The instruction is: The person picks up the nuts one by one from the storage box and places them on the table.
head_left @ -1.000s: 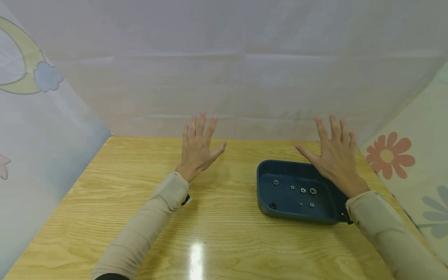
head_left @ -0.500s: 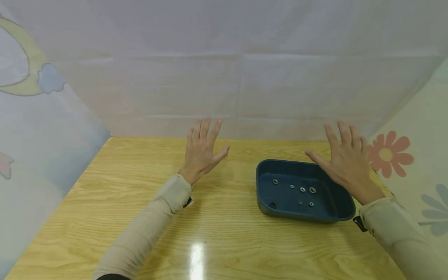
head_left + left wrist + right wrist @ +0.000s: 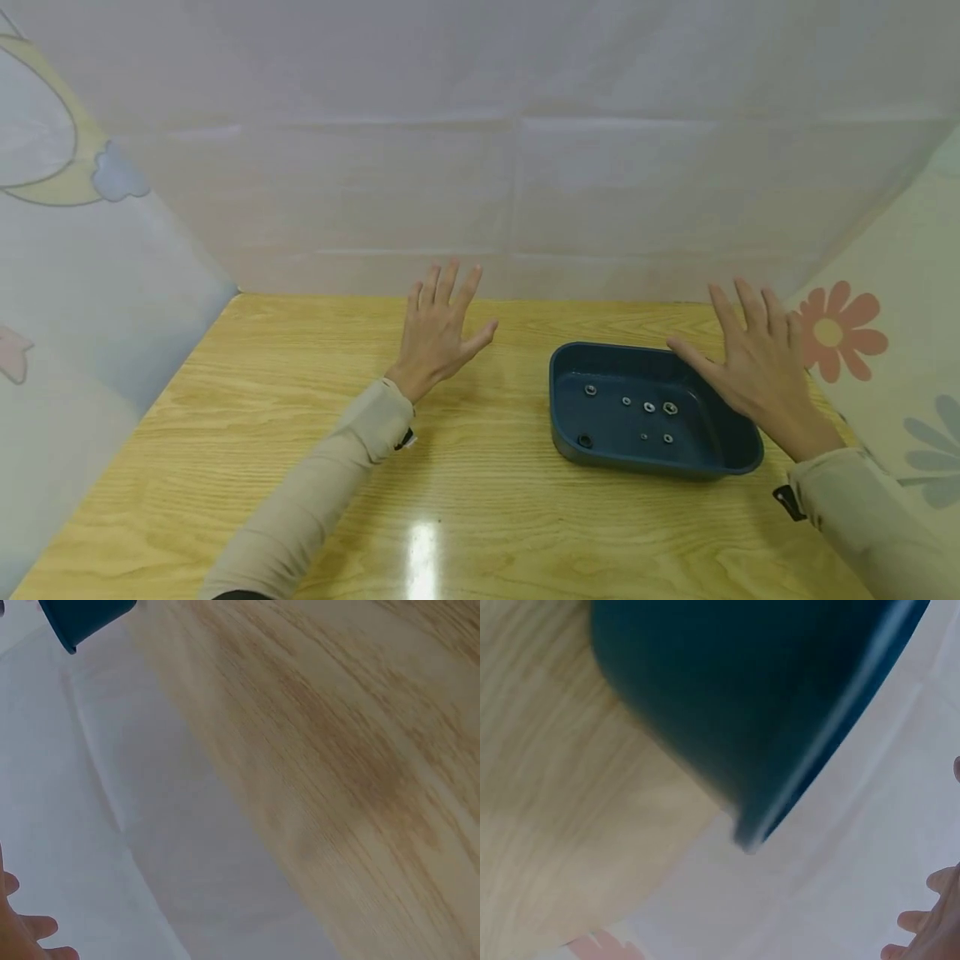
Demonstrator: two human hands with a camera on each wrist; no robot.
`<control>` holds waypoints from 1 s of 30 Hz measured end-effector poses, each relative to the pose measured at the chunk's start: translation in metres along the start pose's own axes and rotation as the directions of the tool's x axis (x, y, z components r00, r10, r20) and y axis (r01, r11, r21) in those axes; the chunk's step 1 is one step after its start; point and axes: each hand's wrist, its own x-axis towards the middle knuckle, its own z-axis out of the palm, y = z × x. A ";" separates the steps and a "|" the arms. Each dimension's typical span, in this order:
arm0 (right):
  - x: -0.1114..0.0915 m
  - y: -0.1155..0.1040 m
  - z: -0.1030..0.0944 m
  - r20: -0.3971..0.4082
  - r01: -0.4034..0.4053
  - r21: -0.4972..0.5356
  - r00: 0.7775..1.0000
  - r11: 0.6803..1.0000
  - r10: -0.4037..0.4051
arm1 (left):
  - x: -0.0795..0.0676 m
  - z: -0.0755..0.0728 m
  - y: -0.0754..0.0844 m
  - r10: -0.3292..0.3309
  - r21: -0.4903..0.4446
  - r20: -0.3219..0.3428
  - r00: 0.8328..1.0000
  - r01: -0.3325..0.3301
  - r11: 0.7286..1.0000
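Observation:
In the head view my left hand [image 3: 438, 333] hovers over the table left of a dark blue tray, its fingers spread and nothing held. My right hand [image 3: 757, 371] is raised above the right end of the blue tray [image 3: 637, 465], also spread and holding nothing. Inside the tray lie several small metal nuts, among them a larger hex nut [image 3: 670, 408], a nut [image 3: 591, 390] at the back left and a dark ring [image 3: 585, 440] near the front left corner. The right wrist view shows the tray's outer wall [image 3: 705, 690] close up.
A wooden table [image 3: 315, 392] spans the view. A pale sheet [image 3: 420, 183] hangs behind it, with patterned cloth [image 3: 90, 275] on the left and flowered cloth [image 3: 918, 350] on the right. Small black devices show under both wrists.
The right hand has shifted right and toward me, uncovering the tray's right end. The left hand has drifted slightly right and down in the view. The tray and nuts stay put.

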 end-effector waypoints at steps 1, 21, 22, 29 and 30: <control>-0.002 0.001 0.001 -0.001 0.003 0.000 1.000 1.000 -0.003 | 0.000 0.000 0.000 0.000 -0.002 0.001 1.000 0.000 1.000; -0.028 0.016 0.011 0.016 0.020 0.111 1.000 0.994 -0.022 | -0.003 0.004 0.011 0.046 -0.006 -0.027 0.999 -0.046 0.999; -0.029 0.016 0.012 0.022 0.019 0.124 1.000 0.992 -0.021 | -0.003 0.004 0.012 0.048 -0.010 -0.026 0.999 -0.048 0.999; -0.038 0.022 0.016 0.024 0.047 0.190 0.998 0.981 -0.053 | -0.003 0.002 0.015 0.053 -0.001 -0.012 0.999 -0.053 0.999; -0.039 0.022 0.016 0.031 0.045 0.206 0.998 0.978 -0.053 | -0.003 0.002 0.016 0.052 -0.001 -0.007 0.999 -0.052 0.999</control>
